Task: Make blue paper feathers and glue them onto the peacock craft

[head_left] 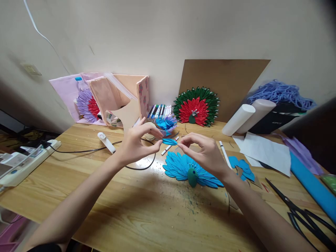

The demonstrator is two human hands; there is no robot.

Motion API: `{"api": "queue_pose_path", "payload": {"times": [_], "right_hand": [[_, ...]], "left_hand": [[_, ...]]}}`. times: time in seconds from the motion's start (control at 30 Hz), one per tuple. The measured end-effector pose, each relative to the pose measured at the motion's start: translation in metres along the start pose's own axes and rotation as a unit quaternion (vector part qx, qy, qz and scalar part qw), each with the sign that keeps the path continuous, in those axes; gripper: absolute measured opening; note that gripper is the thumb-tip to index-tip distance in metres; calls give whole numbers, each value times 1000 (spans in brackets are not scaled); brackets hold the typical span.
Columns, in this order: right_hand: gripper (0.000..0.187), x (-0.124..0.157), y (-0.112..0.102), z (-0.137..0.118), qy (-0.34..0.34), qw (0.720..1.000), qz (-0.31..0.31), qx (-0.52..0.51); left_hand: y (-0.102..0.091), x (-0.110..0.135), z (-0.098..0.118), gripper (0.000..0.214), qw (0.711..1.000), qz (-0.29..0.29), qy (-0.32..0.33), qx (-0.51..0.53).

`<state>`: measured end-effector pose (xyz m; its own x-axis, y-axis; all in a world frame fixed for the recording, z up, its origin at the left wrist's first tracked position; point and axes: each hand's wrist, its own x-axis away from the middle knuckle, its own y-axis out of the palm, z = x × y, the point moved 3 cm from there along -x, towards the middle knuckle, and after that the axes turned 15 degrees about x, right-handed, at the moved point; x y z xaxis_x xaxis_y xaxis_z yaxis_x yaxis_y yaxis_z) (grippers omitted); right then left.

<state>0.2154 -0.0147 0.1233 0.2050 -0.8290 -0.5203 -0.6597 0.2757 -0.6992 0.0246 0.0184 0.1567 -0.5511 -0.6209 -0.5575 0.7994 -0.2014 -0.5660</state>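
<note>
Between my two hands, above the table, is a small blue petal-shaped piece (169,141) with a pointed end. My left hand (140,140) pinches its left end between thumb and fingers. At its right tip, my right hand (200,149) pinches with thumb and forefinger. Just below lies a blue peacock craft (181,166), with a fan of layered blue petals and a green body (192,177). Behind my hands, a bowl (172,129) holds more blue pieces (166,122).
Large black scissors (296,210) lie at the right, near blue cut scraps (243,168) and white sheets (267,152). A glue gun (106,142) with a black cable rests at left, by a power strip (31,164). A green-and-red peacock craft (196,106) leans against brown cardboard (223,78).
</note>
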Motion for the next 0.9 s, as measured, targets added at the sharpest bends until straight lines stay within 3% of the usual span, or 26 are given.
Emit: {"api": "queue_pose_path", "payload": {"times": [0.17, 0.9], "right_hand": [[13, 1, 0, -1, -4, 1000, -2, -5], [15, 1, 1, -2, -6, 1000, -1, -13]], "left_hand": [[10, -1, -6, 7, 999, -29, -7, 41], [2, 2, -8, 1, 1000, 22, -4, -15]]}}
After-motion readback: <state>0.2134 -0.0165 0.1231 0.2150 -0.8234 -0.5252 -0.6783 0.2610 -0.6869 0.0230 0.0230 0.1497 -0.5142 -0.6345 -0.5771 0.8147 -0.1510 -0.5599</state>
